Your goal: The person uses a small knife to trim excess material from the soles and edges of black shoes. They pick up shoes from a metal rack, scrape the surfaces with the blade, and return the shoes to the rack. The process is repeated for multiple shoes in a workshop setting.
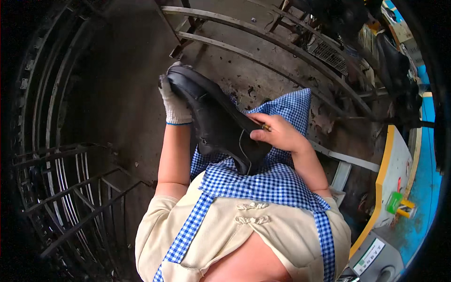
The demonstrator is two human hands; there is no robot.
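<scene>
A black leather boot (211, 115) lies slanted across my lap, its toe up and to the left and its shaft toward my body. My left hand (176, 104), in a whitish knitted glove with a blue cuff edge, is closed round the toe end; part of its fingers is hidden behind the boot. My bare right hand (281, 133) grips the boot's shaft, thumb on the near side. A small brass-coloured piece (266, 127) shows at its curled fingers; what it belongs to is hidden. Under the boot is my blue-and-white checked apron (253, 185).
Metal rack rails (244, 29) cross beyond the boot, and a dark metal rack (70, 195) stands at left. Dark boots (394, 58) hang at far right. A yellow-edged white board (392, 164) and a blue surface (425, 188) lie to my right. Scraps litter the floor.
</scene>
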